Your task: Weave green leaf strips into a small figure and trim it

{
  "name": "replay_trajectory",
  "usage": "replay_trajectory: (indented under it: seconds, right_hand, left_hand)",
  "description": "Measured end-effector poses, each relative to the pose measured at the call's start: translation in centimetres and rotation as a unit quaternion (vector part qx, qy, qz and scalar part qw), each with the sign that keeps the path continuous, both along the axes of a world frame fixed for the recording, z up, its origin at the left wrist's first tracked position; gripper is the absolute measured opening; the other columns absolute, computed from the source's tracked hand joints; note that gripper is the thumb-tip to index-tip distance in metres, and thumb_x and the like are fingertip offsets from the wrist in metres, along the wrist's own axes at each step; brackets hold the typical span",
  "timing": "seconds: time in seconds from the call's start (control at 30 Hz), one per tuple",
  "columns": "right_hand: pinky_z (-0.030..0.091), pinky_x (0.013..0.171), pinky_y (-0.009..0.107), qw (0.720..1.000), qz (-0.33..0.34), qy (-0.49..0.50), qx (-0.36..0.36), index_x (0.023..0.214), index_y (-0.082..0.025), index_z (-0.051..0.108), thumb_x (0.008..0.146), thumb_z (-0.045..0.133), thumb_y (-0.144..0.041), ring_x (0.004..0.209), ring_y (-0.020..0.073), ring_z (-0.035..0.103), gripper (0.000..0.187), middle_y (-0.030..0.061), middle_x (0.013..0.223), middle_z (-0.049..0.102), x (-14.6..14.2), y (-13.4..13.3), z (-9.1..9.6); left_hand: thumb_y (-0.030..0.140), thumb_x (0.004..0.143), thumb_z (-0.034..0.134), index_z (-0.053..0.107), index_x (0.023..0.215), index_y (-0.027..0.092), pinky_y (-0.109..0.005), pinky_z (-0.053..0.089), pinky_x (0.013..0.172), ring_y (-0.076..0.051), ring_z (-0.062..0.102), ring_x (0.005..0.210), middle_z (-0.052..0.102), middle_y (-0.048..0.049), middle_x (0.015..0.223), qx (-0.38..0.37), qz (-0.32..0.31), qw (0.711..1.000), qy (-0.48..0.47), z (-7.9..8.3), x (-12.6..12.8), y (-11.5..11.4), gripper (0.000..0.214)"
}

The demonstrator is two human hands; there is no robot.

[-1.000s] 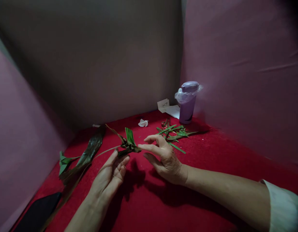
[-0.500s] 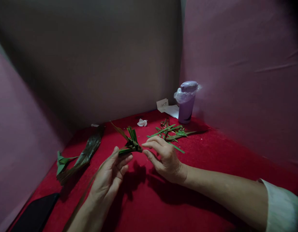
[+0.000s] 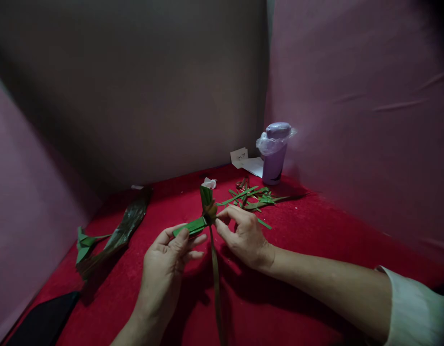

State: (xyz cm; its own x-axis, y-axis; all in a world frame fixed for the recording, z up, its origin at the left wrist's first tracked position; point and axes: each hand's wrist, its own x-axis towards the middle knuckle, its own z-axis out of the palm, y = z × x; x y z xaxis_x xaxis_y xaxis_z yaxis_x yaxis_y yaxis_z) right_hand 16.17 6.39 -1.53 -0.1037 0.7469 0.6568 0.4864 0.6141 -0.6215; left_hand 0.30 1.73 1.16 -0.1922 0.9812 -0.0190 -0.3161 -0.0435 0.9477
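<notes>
Head view: left hand (image 3: 167, 262) back up, wrist low, thumb and forefinger pinched on the flat green end of the woven leaf piece (image 3: 204, 217). Right hand (image 3: 245, 235) reaches in from the right, forearm across the red cloth (image 3: 315, 240), fingertips nipped on the brownish knot. The piece is held just above the cloth between both hands, fan end upright, one long strip hanging toward the camera. Half a second ago the left palm faced up and the strip trailed off left; the piece has since been turned. Around: leaf scraps (image 3: 254, 197) just beyond the right hand, purple cup (image 3: 274, 156) with plastic over its top, paper card (image 3: 241, 156), long dark leaf (image 3: 124, 228) at left, a dark flat object (image 3: 45, 319), possibly a phone. Fingers hide the knot's underside.
</notes>
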Motion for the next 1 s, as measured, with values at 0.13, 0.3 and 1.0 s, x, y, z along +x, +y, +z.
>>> replay_trajectory:
  seconds: [0.13,0.3,1.0]
  right_hand:
    - [0.04,0.06,0.027,1.0,-0.007,0.01,0.005,0.065,-0.02,0.055,0.081,0.054,-0.016,0.059,0.0148,0.053,0.017,0.0002,0.062,0.058,-0.1,0.1,-0.3]
    - [0.04,0.061,0.026,0.999,-0.02,0.03,0.022,0.065,-0.02,0.054,0.079,0.051,-0.014,0.06,0.0148,0.052,0.016,0.0009,0.063,0.058,-0.1,0.1,-0.5]
    - [0.04,0.063,0.023,0.999,0.038,-0.002,0.002,0.079,-0.019,0.061,0.089,0.051,-0.022,0.062,0.012,0.057,0.015,0.0006,0.07,0.065,-0.4,-1.0,-1.0]
  left_hand:
    - [0.028,0.069,0.077,0.06,0.091,0.015,-0.023,0.058,0.053,-0.024,0.073,0.079,0.073,-0.0042,0.084,0.024,-0.006,1.0,0.017,-0.2,0.3,-0.5,0.031]
    - [0.027,0.069,0.077,0.058,0.095,0.014,-0.024,0.058,0.054,-0.027,0.073,0.08,0.073,-0.0053,0.082,0.029,-0.015,0.999,0.039,-0.5,0.7,-0.8,0.035]
    - [0.005,0.084,0.052,0.068,0.077,0.01,-0.018,0.052,0.043,-0.013,0.068,0.051,0.073,-0.0063,0.068,-0.117,0.04,0.984,-0.131,0.5,-1.8,1.6,0.018]
